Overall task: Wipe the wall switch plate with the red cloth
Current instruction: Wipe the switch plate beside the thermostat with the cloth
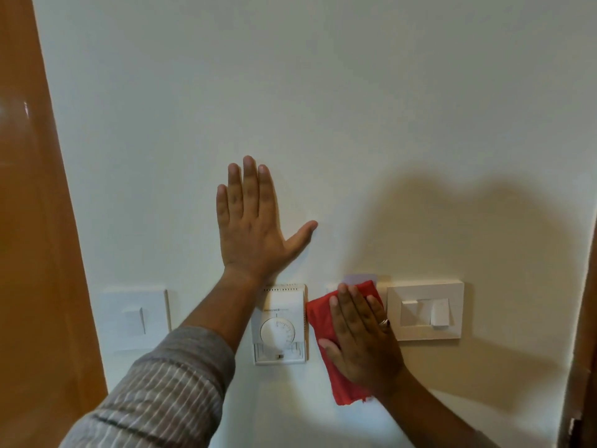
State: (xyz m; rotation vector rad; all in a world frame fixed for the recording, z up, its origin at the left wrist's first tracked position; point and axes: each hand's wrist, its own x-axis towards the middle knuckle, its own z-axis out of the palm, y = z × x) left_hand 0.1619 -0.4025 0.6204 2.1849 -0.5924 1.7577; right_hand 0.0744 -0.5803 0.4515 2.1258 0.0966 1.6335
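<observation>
My right hand [363,334] presses the red cloth [323,321] flat against a wall plate, which is almost wholly hidden under cloth and hand; only a pale top edge [360,279] shows. The cloth hangs down below my palm. My left hand [255,227] lies flat on the bare white wall above the thermostat, fingers spread and pointing up, holding nothing. A ring shows on my right hand.
A white thermostat with a dial [280,324] sits just left of the cloth. A cream switch plate with a rocker [424,310] is just right of my right hand. Another white switch plate [135,318] is further left. An orange-brown door frame [35,221] borders the wall at left.
</observation>
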